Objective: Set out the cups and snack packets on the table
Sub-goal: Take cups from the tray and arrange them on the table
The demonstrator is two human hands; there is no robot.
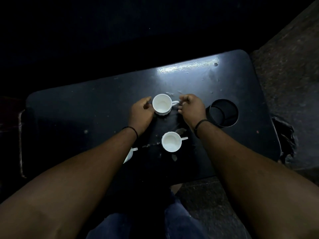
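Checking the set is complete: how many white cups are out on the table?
3: far cup between both hands, middle cup nearer the person, third cup mostly hidden under the left forearm.
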